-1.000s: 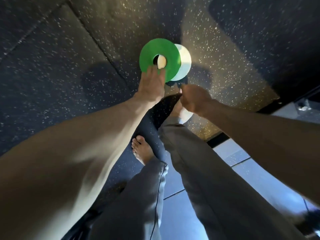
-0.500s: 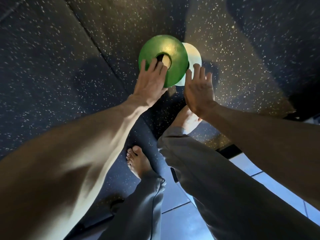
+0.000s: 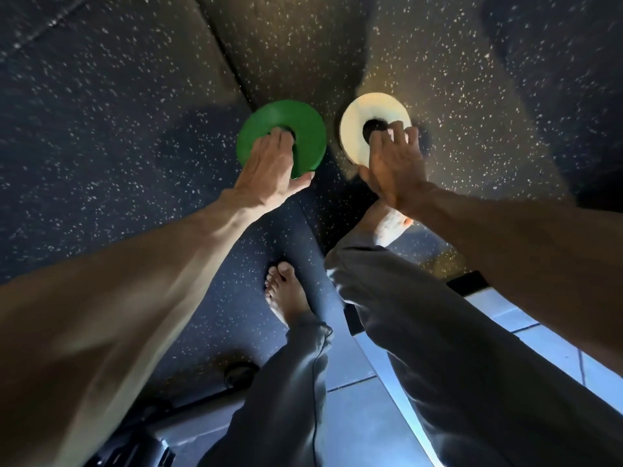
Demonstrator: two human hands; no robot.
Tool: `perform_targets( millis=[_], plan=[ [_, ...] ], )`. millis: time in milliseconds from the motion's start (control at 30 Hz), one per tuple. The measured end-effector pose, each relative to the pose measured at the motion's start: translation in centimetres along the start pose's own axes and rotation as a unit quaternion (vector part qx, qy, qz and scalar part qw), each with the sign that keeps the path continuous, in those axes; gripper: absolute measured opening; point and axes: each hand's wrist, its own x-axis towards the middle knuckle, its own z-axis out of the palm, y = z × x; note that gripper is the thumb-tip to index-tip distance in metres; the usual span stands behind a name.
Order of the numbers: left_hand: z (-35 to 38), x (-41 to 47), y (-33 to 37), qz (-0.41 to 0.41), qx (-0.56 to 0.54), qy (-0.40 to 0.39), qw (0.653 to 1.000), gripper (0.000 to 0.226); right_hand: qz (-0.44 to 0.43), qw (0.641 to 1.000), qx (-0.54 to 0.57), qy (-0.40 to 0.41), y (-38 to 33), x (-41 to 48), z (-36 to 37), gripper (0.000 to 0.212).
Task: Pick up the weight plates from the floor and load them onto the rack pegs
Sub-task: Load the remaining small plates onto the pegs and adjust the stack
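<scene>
Left hand [image 3: 269,168]: arm stretched down, fingers hooked into the centre hole of the green plate [image 3: 310,146], thumb at its near rim. Right hand [image 3: 394,168]: same grip on the white plate [image 3: 353,143]. Plates side by side, apart, low over the speckled floor [image 3: 135,129].

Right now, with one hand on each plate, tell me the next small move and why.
Probably lift both off the floor: the left hand hooks the green plate through its hole, thumb at the rim; the right hand hooks the white plate likewise.

Matt green plate [image 3: 305,129], matt white plate [image 3: 357,123], speckled rubber floor [image 3: 118,112].
</scene>
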Motion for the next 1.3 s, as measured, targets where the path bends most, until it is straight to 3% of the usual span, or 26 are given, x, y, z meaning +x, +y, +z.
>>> perform_targets(
  millis=[133,300,400,600,700,933,1100,1300],
  plan=[
    [-4.5,-1.0,1.3,-0.114,-0.072,-0.088,0.987,0.061,0.058,0.983,0.172,-0.029,-2.4,-2.2,-3.9,0.056],
    [-10.9,-3.6,2.7,-0.213,-0.155,-0.136,0.955,0.06,0.057,0.956,0.28,-0.065,-5.4,-8.5,-9.8,0.038],
    [-14.0,-7.3,3.9,-0.21,-0.17,-0.128,0.954,0.056,0.021,0.969,0.234,-0.071,-7.3,-13.4,-14.0,0.032],
    [-23.6,-15.1,9.2,-0.18,-0.178,-0.11,0.961,0.05,0.029,0.978,0.188,-0.091,-10.2,-22.4,-25.0,0.036],
    [-27.9,-19.6,12.2,-0.163,-0.191,-0.095,0.963,0.05,0.05,0.97,0.225,-0.081,-10.8,-26.6,-30.0,0.015],
    [-33.4,-31.0,18.3,-0.168,-0.222,-0.046,0.959,0.048,0.029,0.979,0.198,-0.033,-12.3,-38.0,-37.4,0.028],
    [-33.7,-39.8,20.5,-0.217,-0.294,0.01,0.931,0.053,0.019,0.984,0.178,-0.025,-13.2,-44.9,-37.7,0.025],
    [-31.8,-52.4,22.8,-0.306,-0.389,0.092,0.864,0.05,-0.043,0.985,0.158,-0.044,-16.8,-53.3,-37.6,0.033]
  ],
)
